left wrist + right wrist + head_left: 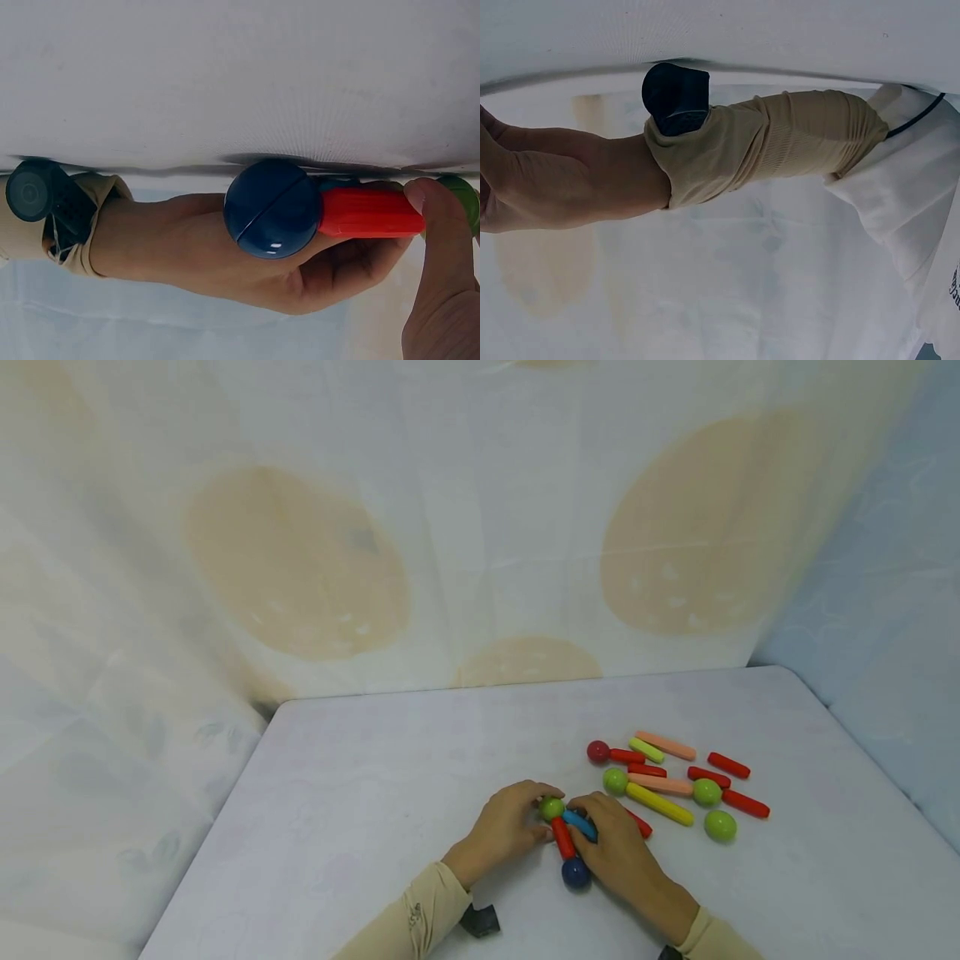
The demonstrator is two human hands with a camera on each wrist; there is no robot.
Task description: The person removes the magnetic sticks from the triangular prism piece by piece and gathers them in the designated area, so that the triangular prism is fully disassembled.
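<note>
A small build lies on the white table (360,793): a green ball (551,808) joined to a red stick (562,837) that ends in a dark blue ball (575,872), with a blue stick (580,823) branching right. My left hand (534,814) pinches the green ball from the left. My right hand (594,825) curls over the blue stick, beside the red one. The left wrist view shows the dark blue ball (272,208) and the red stick (367,212) up close, with a left fingertip (431,206) at the green ball (463,196).
Loose pieces lie to the right: red sticks (728,765), peach sticks (665,745), a yellow stick (660,804), green balls (720,825) and a red ball (597,751). Draped cloth (450,543) rises behind the table. The right wrist view shows only my left sleeve (765,142).
</note>
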